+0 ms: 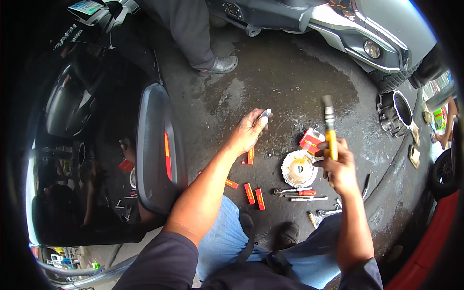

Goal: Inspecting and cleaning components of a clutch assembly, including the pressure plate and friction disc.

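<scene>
Grasping is seen at both hands in the head view. Left hand (247, 133): a small silvery piece (266, 113) is pinched between thumb and fingers, held up above the dark, wet-patched floor (285, 82); its exact kind cannot be told. Right hand (342, 169): a yellow-handled brush (330, 137) is gripped, fingers wrapped round the handle, its metal collar and blurred tip pointed away from the body.

Just left of the right hand, a round toothed metal disc (294, 175) is laid flat on the floor. Beyond the disc, a red and white box (309, 138) is seen. Small orange-red cartons (249, 193) are scattered to the disc's left. Nearer the body, a red-handled tool (308, 193) is placed among metal ones; a ratchet (329, 212) is noted close by.

Far right: a hollow metal housing (386, 118) is stood near a tyre (389, 81). Top: a co-worker's grey shoe (221, 65) is planted. Left: a dark panel (157, 140) is marked with a red strip.
</scene>
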Tool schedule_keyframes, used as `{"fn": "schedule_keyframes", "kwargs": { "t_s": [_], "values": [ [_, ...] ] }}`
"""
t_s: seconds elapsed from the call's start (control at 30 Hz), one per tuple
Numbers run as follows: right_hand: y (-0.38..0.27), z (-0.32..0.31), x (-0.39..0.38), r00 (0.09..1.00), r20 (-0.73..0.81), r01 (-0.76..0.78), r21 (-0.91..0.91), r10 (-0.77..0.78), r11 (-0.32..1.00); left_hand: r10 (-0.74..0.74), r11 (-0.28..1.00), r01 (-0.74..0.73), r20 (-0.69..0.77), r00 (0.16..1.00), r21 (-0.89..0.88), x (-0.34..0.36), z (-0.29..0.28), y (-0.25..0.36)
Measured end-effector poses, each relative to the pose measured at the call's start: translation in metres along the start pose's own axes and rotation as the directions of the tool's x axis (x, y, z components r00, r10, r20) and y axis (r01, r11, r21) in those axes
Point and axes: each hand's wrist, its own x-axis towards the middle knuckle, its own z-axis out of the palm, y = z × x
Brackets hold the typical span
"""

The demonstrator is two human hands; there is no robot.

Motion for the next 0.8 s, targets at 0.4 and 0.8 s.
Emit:
{"fn": "schedule_keyframes", "kwargs": {
  "t_s": [0.4, 0.8],
  "values": [
    [0.041, 0.08, 0.036, 0.951, 0.263, -0.006, -0.519, 0.166, 0.855, -0.08, 0.934, 0.155, -0.235, 0.969, 0.321, -0.01, -0.036, -0.054],
    [0.104, 0.108, 0.056, 0.831, 0.555, 0.366, -0.492, -0.039, 0.79, -0.502, 0.763, 0.57, -0.276, 0.82, 0.304, -0.025, -0.053, -0.061]
  ]
}}
